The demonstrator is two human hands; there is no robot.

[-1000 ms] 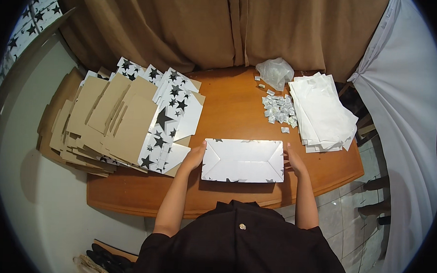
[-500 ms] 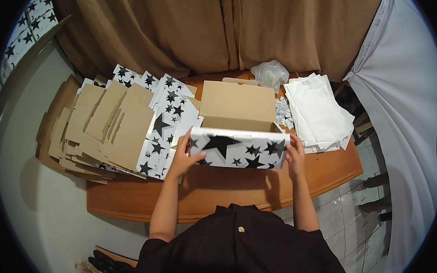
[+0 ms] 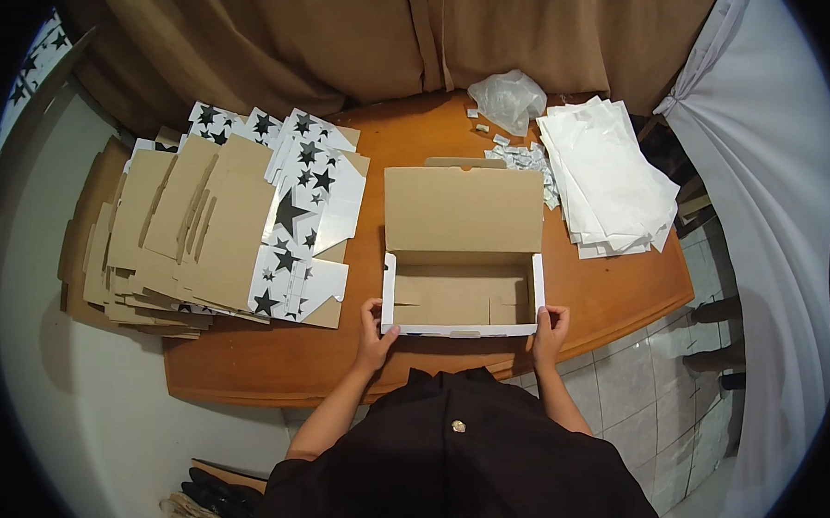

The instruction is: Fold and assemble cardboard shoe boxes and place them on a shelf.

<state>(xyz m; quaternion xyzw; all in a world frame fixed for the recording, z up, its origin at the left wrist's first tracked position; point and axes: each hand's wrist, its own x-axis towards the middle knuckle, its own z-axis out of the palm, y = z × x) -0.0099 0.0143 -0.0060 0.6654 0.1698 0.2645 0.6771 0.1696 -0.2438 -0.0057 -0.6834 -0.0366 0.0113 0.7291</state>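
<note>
We see matt brown cardboard inside the open box, with a smooth white face on its outer walls. The flat cartons pair the same dull, raw-looking board with a white, star-printed side that has a slight sheen. Beneath them we find the counter of polished, orange-brown wood. The bag looks like thin, crinkled, translucent plastic; the sheets like smooth white paper. We read the brown curtain as matt cloth, and the floor tiles as glossy.
</note>
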